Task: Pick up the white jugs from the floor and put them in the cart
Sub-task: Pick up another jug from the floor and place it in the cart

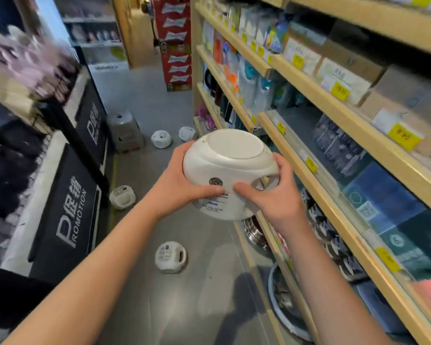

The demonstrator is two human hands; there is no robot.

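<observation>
Left hand and right hand grip a white jug, apparently base-up.

1. The left forearm and the right forearm are seen bare from the wrist down to the frame's lower edge.
2. The left grip and the right grip are likewise left uncovered on backs, thumbs and fingers.
3. Finer detail at the fingertips is lost to blur.

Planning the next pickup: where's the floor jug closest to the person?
Head view: the white jug lies on the grey floor, lower centre, below the held jug, left of the shelving.
</observation>
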